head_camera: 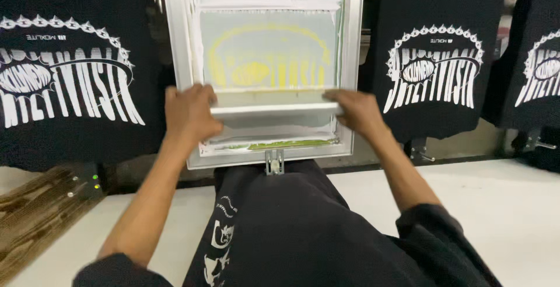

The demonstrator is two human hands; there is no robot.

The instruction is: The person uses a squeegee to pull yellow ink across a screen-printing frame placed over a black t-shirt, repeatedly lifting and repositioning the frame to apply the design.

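Both arms reach forward, sleeves pushed up. The left hand (pixel 189 115) and right hand (pixel 357 111) grip the ends of a squeegee (pixel 274 109), fingers curled over it. It lies crosswise on the near half of the aluminium-framed screen (pixel 178 59), between two black printed shirts (pixel 434 59).

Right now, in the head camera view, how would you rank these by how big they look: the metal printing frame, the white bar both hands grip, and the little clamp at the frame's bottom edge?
1. Metal printing frame, clearly the largest.
2. White bar, held by the left hand and right hand; it spans nearly the frame's inner width.
3. Clamp, much the smallest.
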